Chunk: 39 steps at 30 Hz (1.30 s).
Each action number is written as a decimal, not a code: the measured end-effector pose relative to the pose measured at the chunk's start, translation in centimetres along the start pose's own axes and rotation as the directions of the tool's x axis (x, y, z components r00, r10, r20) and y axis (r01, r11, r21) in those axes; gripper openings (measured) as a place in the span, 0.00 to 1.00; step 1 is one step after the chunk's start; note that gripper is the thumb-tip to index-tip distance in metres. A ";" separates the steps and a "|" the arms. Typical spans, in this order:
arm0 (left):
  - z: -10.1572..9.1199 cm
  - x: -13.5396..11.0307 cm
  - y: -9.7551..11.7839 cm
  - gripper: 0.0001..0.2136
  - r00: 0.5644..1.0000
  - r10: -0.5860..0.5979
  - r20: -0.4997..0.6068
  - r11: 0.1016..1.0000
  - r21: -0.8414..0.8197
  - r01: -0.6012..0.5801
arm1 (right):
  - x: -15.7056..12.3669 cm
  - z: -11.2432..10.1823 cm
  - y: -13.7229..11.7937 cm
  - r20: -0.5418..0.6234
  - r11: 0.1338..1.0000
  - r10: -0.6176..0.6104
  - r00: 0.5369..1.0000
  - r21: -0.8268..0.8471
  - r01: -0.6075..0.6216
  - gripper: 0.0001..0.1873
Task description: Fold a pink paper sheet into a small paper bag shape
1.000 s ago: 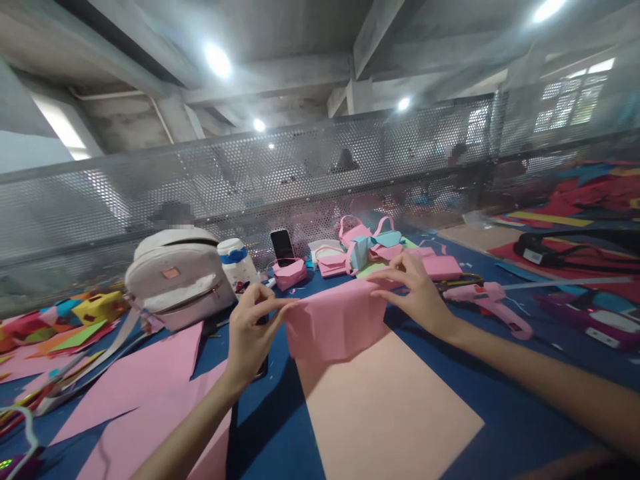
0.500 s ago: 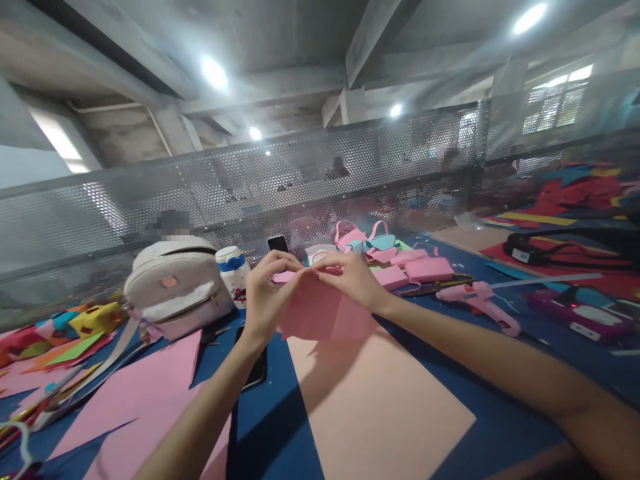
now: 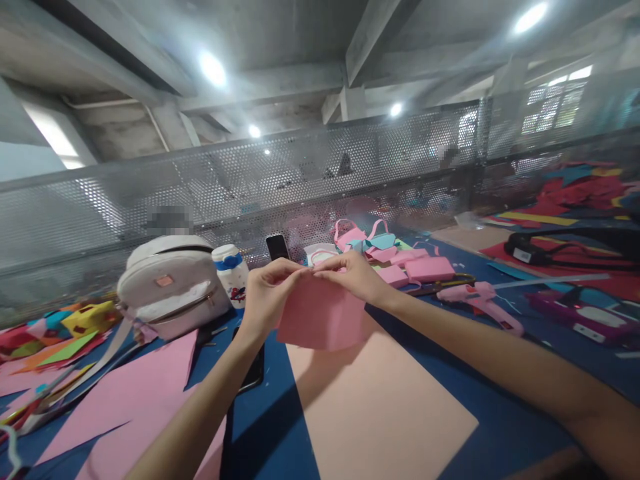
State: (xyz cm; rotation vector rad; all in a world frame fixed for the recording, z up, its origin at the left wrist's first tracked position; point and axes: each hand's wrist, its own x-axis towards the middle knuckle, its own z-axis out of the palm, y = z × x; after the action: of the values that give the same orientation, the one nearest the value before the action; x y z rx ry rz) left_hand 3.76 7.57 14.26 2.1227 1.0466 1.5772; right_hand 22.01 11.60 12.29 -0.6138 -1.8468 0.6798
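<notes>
Both hands hold a folded pink paper sheet [image 3: 320, 317] up above the blue table [image 3: 270, 413]. My left hand [image 3: 267, 297] pinches its top left edge. My right hand [image 3: 353, 273] pinches the top edge just beside it, fingertips nearly touching the left ones. Below the raised sheet a large pale peach sheet [image 3: 380, 407] lies flat on the table.
A white backpack [image 3: 170, 283], a white bottle [image 3: 231, 270] and an upright phone [image 3: 278, 247] stand at the back. Another phone [image 3: 250, 373] lies flat. Pink paper bags [image 3: 395, 257], a pink glue gun [image 3: 483, 300], pink scraps [image 3: 135, 393] and coloured paper [image 3: 60, 330] lie around. A perforated metal screen [image 3: 350, 173] bounds the table.
My hands came together from the sheet's two ends, folding it in half and lifting it. In the last half second it hangs flatter and the view shifted slightly.
</notes>
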 end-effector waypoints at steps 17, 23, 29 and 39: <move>-1.9 0.8 -0.6 0.08 0.969 -0.168 -0.180 0.983 -0.100 0.151 | 0.4 -1.1 0.8 0.045 0.997 0.073 0.996 0.009 -0.073 0.07; -1.3 0.7 -0.8 0.08 0.976 -0.203 -0.078 0.979 -0.040 0.200 | 0.4 -1.1 0.8 0.123 0.998 0.056 0.991 0.028 -0.060 0.09; -0.5 0.5 -0.8 0.07 0.971 -0.239 -0.013 0.971 0.020 0.239 | 0.4 -1.0 0.3 0.172 0.999 0.009 0.985 -0.048 -0.001 0.11; -1.8 0.9 -2.4 0.10 0.972 -0.224 -0.069 0.974 0.020 0.226 | 0.4 -2.1 0.8 0.200 0.987 0.025 0.979 -0.163 0.008 0.10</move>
State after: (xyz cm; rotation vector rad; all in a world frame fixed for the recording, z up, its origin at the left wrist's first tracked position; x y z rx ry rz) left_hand 1.31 9.60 14.05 1.9014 1.2876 1.5400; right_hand 23.88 12.78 12.67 -0.6797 -2.1050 0.6194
